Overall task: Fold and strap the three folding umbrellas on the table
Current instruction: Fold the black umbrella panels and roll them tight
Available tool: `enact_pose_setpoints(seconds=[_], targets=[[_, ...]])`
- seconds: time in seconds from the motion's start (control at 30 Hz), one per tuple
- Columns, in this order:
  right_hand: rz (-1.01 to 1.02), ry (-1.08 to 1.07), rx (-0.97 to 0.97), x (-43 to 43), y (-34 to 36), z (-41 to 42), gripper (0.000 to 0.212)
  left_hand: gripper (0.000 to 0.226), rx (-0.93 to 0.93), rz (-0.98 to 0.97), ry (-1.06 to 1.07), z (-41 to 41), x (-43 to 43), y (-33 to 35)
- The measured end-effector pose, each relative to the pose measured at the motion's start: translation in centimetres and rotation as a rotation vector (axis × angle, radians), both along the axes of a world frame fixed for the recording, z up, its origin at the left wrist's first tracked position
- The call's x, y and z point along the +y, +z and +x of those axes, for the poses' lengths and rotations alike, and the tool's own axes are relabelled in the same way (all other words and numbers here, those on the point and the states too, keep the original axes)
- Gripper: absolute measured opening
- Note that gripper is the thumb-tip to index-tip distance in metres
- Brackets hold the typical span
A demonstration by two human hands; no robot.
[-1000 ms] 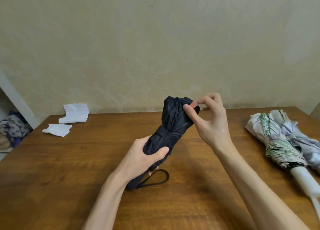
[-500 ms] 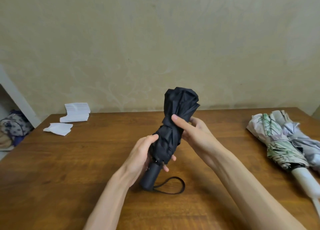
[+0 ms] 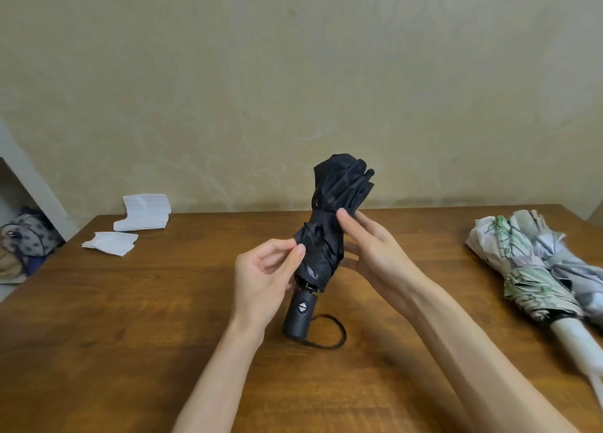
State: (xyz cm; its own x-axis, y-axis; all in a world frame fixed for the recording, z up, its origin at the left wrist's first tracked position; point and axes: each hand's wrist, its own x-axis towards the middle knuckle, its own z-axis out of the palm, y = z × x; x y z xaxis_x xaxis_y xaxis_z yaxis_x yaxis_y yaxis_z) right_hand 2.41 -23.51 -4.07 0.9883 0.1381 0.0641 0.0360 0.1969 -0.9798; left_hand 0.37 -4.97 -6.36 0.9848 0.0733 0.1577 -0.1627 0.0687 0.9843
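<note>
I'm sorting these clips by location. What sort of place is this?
Probably a room in a home: a wooden table pushed against a patterned beige wall, with bags heaped on the floor at the left.

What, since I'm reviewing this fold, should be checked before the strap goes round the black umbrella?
1. The right hand holds the black umbrella: ok.
2. The left hand pinches a fabric fold with its fingers: ok.
3. The umbrella's top pleated flat: not ok, bunched.
4. The strap located: cannot tell.
5. The wrist loop lies on the table, away from both hands: ok.
</note>
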Motion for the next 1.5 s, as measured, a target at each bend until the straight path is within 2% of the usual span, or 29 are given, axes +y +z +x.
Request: enact_pose_setpoints(seconds=[0.1,0.3,0.43,0.63,0.73,0.83,0.97,1.23,1.33,1.5], targets=[[-0.071,-0.012,-0.034,0.2,-0.8,0.0,0.044,0.009,-0.045,-0.013,0.032,-0.3,-0.4,0.2],[0.020,-0.024,-0.030,0.1,-1.0,0.1,0.042,0.015,0.033,0.058,-0.066,0.0,-0.1,0.3],[-0.030,0.012,-0.059,0.1,-1.5,0.1,0.056,0.028,0.005,0.132,0.036,0.2,-0.7,0.0],[-0.035,0.043,-0.075,0.2,-1.8,0.0,0.053,0.008,0.014,0.085,0.082,0.2,-0.3,0.1],[-0.049,0.047,-0.074,0.1,-2.0,0.0,0.054,0.016,-0.031,0.128,0.154,0.0,-0.4,0.2],[-0.072,0.055,-0.090,0.1,-1.8,-0.1,0.055,0.019,-0.074,0.133,0.132,0.2,-0.3,0.4],[-0.078,0.039,-0.099,0.3,-1.6,-0.3,0.058,0.006,-0.138,0.153,0.158,0.4,-0.6,0.2],[0.139,-0.016,-0.007,1.6,-1.3,-0.5,0.037,0.006,-0.295,0.277,0.219,0.6,-0.9,-0.4],[0.238,-0.043,0.012,2.1,-0.8,-0.7,0.030,0.005,-0.244,0.222,0.188,0.7,-0.8,-0.5],[0.281,-0.049,0.034,2.3,-0.3,-0.9,0.034,0.003,-0.137,0.094,0.149,0.6,-0.8,-0.4]])
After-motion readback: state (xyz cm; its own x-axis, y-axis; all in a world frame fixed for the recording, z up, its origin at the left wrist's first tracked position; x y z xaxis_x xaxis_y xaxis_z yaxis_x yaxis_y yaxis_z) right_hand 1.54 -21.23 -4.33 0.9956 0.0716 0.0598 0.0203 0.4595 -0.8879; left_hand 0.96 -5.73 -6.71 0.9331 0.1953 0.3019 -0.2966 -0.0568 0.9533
